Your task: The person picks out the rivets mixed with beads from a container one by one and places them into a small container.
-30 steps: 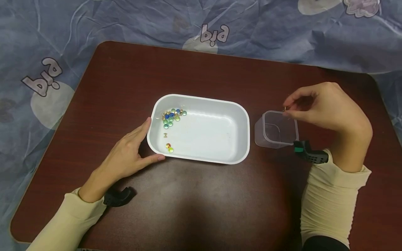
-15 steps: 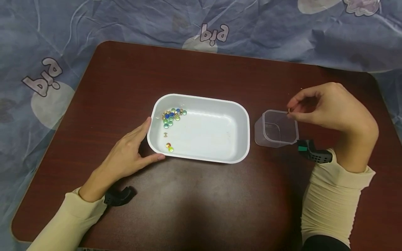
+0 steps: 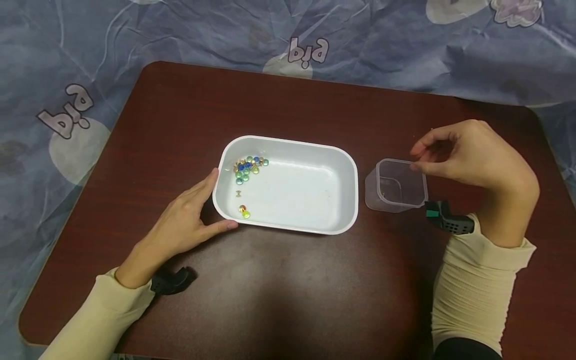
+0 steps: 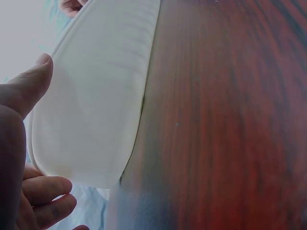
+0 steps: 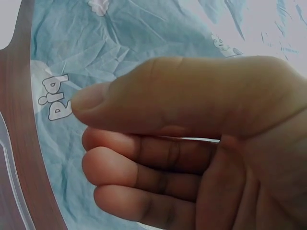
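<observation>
In the head view, my left hand (image 3: 182,222) rests against the left end of a white rectangular tray (image 3: 288,227). Its thumb lies on the near rim, its fairly straight fingers along the end wall. Several small shiny round studs (image 3: 246,171), blue, green and gold, cluster at the tray's left; one lies sideways, showing a spool shape. My right hand (image 3: 477,155) hovers over the far right corner of a clear plastic container (image 3: 396,206). Thumb and fingers are loosely bent and slightly apart, with nothing seen between them. A tiny stud (image 3: 383,194) shows faintly inside the container.
Both containers stand on a dark reddish-brown table (image 3: 288,290), the clear one just right of the tray. A wrinkled blue printed cloth (image 3: 202,35) lies beyond the table's far and left edges. Black wrist devices (image 3: 450,220) sit by both cuffs.
My right hand pinched a small stud above the clear container and moved slightly right; now the stud is gone from its fingertips and a speck shows in the container. My left hand has stayed put.
</observation>
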### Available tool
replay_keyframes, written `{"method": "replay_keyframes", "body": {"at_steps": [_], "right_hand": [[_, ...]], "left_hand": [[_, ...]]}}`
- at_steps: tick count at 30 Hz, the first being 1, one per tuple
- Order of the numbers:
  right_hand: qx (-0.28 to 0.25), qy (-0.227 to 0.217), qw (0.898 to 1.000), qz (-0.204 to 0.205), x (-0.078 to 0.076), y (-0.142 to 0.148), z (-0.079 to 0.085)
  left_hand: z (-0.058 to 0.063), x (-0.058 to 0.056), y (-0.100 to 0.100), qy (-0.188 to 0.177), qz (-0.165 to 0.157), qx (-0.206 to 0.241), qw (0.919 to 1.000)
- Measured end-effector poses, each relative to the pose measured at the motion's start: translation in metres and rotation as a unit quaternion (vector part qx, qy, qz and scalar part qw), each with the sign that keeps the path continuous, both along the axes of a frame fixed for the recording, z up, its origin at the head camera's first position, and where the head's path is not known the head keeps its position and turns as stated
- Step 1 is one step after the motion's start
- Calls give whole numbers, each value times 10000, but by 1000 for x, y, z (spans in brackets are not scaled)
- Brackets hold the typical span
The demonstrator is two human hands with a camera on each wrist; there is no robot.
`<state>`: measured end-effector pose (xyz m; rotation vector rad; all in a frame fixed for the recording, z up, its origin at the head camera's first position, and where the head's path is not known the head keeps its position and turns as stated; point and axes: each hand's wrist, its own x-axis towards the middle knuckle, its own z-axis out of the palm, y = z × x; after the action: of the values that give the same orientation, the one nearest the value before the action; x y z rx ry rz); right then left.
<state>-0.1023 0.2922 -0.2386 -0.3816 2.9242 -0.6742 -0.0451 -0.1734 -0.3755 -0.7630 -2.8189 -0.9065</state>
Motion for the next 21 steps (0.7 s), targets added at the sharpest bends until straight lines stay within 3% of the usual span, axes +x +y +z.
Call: {"method": "replay_keyframes", "body": {"at_steps": [12, 21], "right_hand": [[-3, 30, 9999, 107, 0, -8, -2], [55, 413, 9977, 535, -2, -19, -1]], "left_hand": [[0, 0, 0, 20, -17, 30, 10000], [0, 0, -1, -3, 10, -4, 10000]]}}
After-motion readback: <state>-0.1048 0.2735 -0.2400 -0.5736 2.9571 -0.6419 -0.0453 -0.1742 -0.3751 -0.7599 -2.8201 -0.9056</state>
